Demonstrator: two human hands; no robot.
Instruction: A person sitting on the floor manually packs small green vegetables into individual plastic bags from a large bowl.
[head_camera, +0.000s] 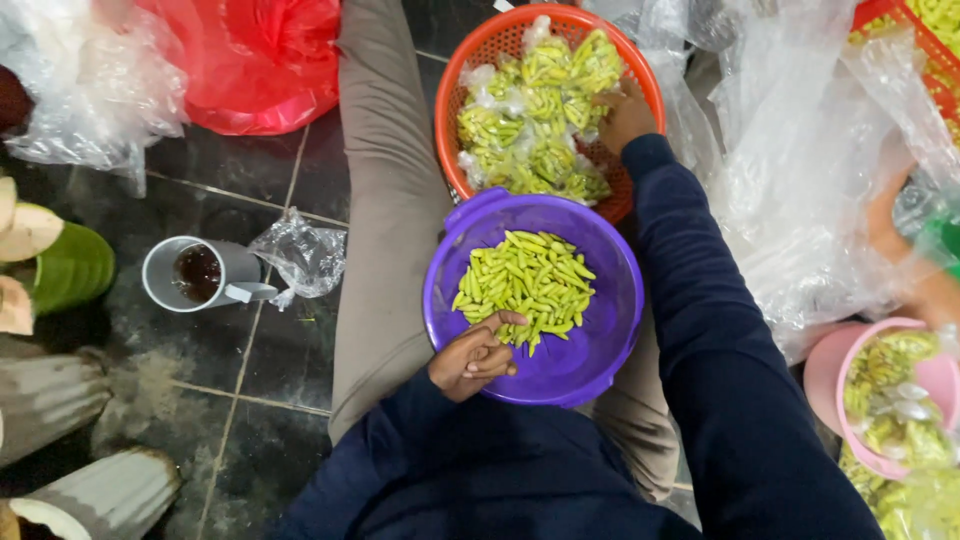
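Chillies (525, 285) fill the purple bowl (600, 350); left hand (475, 358) curled loosely beside them, right hand (625, 115) grips a bagged bundle (590, 65).

Purple bowl (600, 330), yellow-green chillies (525, 285), orange basket (470, 60) (mesh-patterned), red bag (260, 60)

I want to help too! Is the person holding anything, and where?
The left hand pinches a few green chillies in the purple bowl. The right hand reaches among bagged chillies; its grip is hidden.

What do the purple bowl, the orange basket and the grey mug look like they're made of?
Purple bowl: likely plastic, smooth and glossy with soft highlights. Orange basket: plastic too, moulded mesh of small holes. Grey mug: probably plastic or enamelled metal, matte; hard to tell.
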